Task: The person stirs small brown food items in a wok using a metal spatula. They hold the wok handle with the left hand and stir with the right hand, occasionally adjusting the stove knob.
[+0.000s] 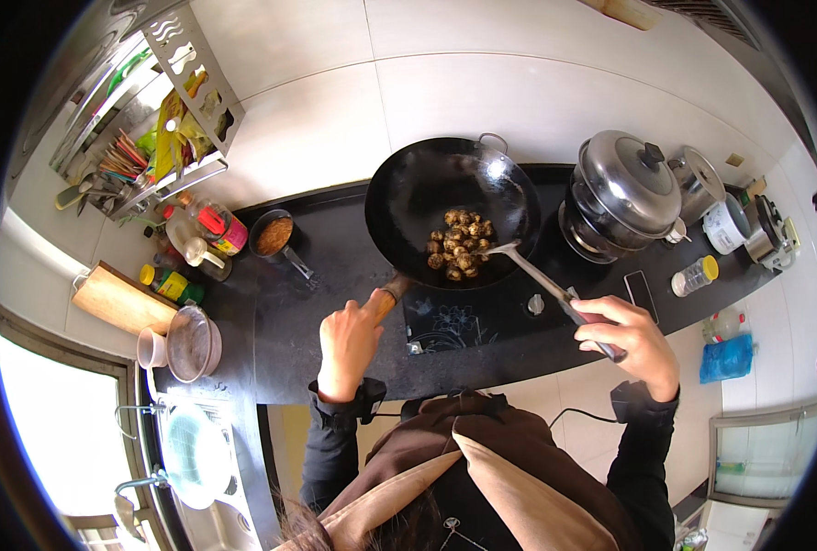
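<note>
A black wok [408, 200] sits over the stove in front of me. My left hand [350, 341] grips its wooden handle [393, 295] at the near left. In my right hand [625, 337] is a long-handled metal spatula [536, 272], whose blade reaches into the wok and touches the pile of food. Several small, round, brown-speckled pieces of food [460, 241] lie heaped in the lower part of the wok. What exactly they are, I cannot tell. A stove knob [535, 304] shows on the glass panel below the wok.
Right of the wok stands a lidded steel pot [629, 186], with a phone [640, 295] and a yellow-capped jar [695, 276] nearer me. Leftward are a small pan of reddish-brown food [275, 235], bottles [212, 224], a cutting board [125, 300], bowls [191, 344] and a sink [212, 527].
</note>
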Demonstrator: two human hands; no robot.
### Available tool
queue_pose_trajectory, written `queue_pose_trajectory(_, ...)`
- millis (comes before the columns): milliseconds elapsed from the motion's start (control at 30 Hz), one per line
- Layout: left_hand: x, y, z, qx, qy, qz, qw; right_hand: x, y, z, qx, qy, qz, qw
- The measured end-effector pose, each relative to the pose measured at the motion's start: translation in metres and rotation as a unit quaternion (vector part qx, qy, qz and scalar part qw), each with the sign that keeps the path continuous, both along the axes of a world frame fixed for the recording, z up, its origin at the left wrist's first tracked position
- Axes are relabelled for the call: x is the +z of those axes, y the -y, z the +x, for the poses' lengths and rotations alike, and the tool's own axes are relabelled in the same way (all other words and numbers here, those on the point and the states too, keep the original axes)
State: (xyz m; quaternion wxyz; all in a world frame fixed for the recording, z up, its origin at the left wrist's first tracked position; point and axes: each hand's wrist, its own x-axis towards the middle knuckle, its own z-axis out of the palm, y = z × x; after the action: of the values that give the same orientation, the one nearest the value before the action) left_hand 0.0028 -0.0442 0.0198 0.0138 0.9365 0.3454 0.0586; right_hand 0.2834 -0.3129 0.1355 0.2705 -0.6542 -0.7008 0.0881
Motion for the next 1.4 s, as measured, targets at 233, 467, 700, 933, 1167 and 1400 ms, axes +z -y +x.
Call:
queue_pose_trajectory(233, 0.003, 0.001, 0.001, 0.006, -0.008, -0.005, 1.000, 0.016, 0.003, 0.000, 0.044, 0.020, -0.033, 0.998)
queue_pose_trajectory(467, 0.003, 0.002, 0.001, 0.014, -0.008, -0.008, 1.000, -0.076, -0.075, 0.021, -0.009, -0.049, 0.056, 0.997)
queue_pose_trajectory(700, 0.002, 0.008, 0.001, 0.026, -0.005, 0.005, 1.000, -0.082, -0.069, 0.075, -0.206, -0.273, 0.186, 0.921)
queue_pose_trajectory(933, -0.001, 0.005, 0.001, 0.024, 0.001, 0.005, 1.000, -0.093, -0.107, 0.167, -0.353, -0.445, 0.248, 0.785)
queue_pose_trajectory(1167, -0.003, 0.002, 0.001, 0.015, -0.004, 0.024, 1.000, -0.159, -0.172, 0.165, -0.254, -0.590, 0.148, 0.752)
queue_pose_trajectory(1400, 0.001, 0.004, 0.002, 0.012, 0.005, 0.031, 0.999, -0.102, -0.158, 0.102, -0.021, -0.336, 0.083, 0.938)
